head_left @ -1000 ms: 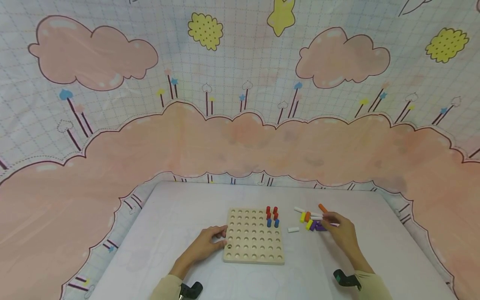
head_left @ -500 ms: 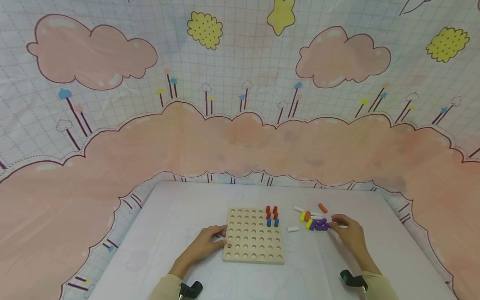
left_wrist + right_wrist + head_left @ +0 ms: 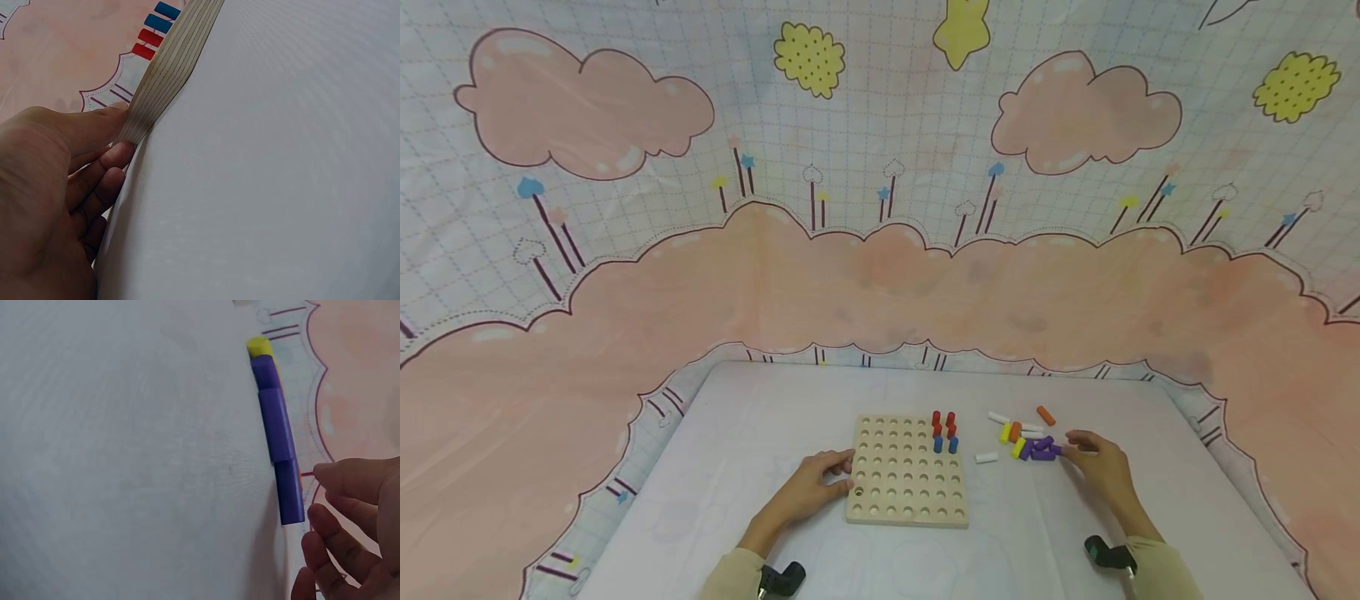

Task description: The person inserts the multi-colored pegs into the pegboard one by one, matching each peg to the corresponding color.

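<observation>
Several purple pegs, cylindrical, apparently smooth

This looked like a little indoor corner set up for filming, and a bit like a child's play place. A big printed sheet rose behind, with fat pink clouds, a yellow star and blue stars on sticks. In front was a plain white table. A wooden board full of holes and bright pegs lay there, like a toy. A small black gadget sat by each sleeve. Whose room it was, home or school, could not be told.
</observation>
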The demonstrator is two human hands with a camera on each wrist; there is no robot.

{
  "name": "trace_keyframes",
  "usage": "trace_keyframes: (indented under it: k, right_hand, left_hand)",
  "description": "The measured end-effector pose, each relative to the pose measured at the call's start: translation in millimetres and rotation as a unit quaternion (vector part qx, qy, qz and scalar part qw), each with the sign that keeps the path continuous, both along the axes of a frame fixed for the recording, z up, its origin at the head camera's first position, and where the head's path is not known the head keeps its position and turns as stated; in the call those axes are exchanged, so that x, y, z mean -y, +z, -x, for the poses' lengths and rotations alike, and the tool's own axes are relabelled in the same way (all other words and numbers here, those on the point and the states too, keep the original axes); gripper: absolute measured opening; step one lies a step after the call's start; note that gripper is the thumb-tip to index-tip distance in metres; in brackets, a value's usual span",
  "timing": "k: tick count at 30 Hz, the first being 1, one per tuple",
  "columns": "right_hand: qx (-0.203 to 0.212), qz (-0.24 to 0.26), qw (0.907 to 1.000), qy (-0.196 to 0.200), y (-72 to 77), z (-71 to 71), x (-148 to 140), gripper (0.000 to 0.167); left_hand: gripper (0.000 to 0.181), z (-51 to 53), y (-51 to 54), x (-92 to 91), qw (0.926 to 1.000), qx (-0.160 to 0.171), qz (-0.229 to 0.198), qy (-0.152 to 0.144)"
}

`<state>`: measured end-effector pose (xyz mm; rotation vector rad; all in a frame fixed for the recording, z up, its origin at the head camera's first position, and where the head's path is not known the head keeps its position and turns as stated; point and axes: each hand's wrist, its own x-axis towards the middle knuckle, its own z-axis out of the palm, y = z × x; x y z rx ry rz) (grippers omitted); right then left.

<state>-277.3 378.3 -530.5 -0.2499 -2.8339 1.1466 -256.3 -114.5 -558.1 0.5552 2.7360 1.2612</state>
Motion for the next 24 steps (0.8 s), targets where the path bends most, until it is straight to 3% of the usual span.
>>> trace_keyframes:
  k: [7, 16, 24]
  right_hand:
    - [0.016, -0.005, 0.9999, 0.000, -7.7, 7.8, -2.4, 0.041]
    - [0.031, -0.041, 0.9983, 0.029, -10.2, 11.7, -1.9, 0.040]
    - [0.018, -0.066, 0.9964, 0.049, -12.1, 11.7, -2.9, 0.035]
  left_hand:
    - [0.053, 1.3, -0.2, 0.5, 0.9999, -0.007, -0.001, -0.009]
    - [0.054, 1.5, -1.4, 0.4, 1.0000, 0.001, 0.001, -0.006]
    - [0.054, 0.5, -0.9, 1.2, 0.9999, 0.012, -0.003, -0.003]
